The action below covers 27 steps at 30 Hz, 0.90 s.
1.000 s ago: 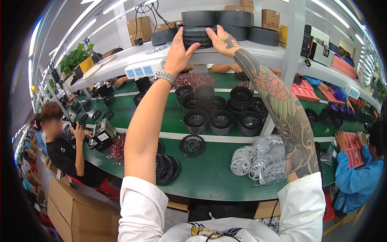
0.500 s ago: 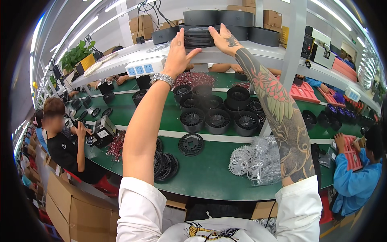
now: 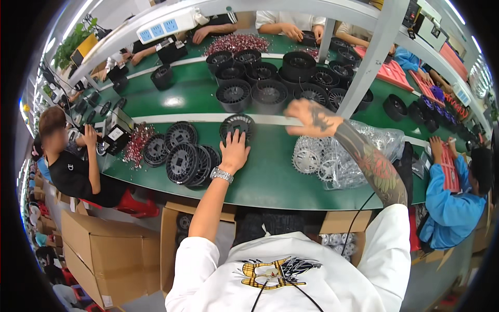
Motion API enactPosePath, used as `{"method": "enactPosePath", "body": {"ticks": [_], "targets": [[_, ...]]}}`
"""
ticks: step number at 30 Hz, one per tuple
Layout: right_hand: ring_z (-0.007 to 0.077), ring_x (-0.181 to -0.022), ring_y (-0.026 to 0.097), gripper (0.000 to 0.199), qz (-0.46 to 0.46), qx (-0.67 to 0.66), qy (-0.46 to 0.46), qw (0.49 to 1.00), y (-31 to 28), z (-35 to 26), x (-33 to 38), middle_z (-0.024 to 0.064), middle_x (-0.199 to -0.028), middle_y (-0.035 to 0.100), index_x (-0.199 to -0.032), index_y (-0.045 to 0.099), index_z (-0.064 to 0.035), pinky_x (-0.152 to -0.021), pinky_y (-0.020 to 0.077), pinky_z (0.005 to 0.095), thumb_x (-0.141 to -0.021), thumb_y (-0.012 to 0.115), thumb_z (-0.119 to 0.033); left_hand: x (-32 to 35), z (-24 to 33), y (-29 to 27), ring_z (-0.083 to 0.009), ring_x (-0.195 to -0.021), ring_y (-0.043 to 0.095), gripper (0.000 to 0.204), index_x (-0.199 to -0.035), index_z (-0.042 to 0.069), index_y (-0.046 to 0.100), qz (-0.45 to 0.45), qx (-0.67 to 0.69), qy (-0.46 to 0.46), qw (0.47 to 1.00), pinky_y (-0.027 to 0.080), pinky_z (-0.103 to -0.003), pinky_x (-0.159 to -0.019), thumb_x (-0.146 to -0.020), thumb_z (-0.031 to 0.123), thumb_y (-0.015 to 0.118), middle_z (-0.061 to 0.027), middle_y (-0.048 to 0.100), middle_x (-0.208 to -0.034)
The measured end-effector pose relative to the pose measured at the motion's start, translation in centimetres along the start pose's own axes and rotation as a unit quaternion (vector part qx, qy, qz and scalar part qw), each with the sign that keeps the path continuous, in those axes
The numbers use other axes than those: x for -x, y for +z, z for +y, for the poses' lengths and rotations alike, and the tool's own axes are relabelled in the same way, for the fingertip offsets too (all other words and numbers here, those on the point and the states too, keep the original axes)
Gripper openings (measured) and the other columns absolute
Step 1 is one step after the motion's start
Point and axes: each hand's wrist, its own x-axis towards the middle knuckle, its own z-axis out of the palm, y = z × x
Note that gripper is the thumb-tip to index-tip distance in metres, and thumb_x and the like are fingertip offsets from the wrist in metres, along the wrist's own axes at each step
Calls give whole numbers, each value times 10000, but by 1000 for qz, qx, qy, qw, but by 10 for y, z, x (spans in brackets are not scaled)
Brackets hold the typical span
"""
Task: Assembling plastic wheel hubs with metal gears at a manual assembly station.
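My left hand [image 3: 233, 152] reaches over the green bench, its fingers stretched onto the near edge of a black finned disc [image 3: 238, 125] lying flat. Left of that hand, several similar black discs [image 3: 182, 163] lean against each other in a pile. My right hand [image 3: 314, 118] hangs above the bench, slightly blurred, with thumb and fingers apart and nothing between them. Below it lie clear toothed discs [image 3: 306, 156], partly inside a transparent plastic bag [image 3: 358, 164]. Beyond both hands stand several black round housings [image 3: 269, 93] with finned centres.
A grey metal post [image 3: 366, 65] rises at the right, under a shelf with a white power strip [image 3: 169, 27]. Small red pieces [image 3: 236, 46] lie heaped at the back. An open cardboard box [image 3: 171, 218] stands below the bench edge. Co-workers sit at both sides and across.
Both hands have come down from the stack of black rings on the upper shelf to the bench. The left now touches a black disc. The view has tilted downward.
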Motion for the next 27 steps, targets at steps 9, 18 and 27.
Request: {"method": "enactPosePath", "body": {"ticks": [9, 18, 27], "targets": [[307, -1401, 454, 379, -43, 26, 9, 999, 88, 20, 59, 87, -1423, 551, -1160, 708, -162, -1204, 283, 569, -799, 802, -225, 41, 38, -34, -262, -1263, 544, 444, -1294, 163, 658, -56, 98, -2, 994, 485, -531, -937, -877, 264, 771, -10, 600, -1340], [319, -914, 642, 134, 92, -122, -13, 988, 92, -37, 57, 109, -928, 654, -983, 671, -67, -868, 509, 403, -858, 700, -106, 156, 53, -70, -286, -1289, 521, 465, -1302, 161, 675, -30, 149, -12, 988, 381, -480, -987, -865, 278, 782, -48, 607, -1394], [256, -995, 637, 222, 82, -52, -47, 994, 168, -80, 116, 62, -1059, 646, -1081, 700, -77, -852, 527, 365, -880, 743, -161, 202, 42, -68, -354, -1360, 460, 484, -1310, 141, 670, 73, 174, -69, 980, 352, -510, -1092, -853, 214, 810, -100, 543, -1464]]}}
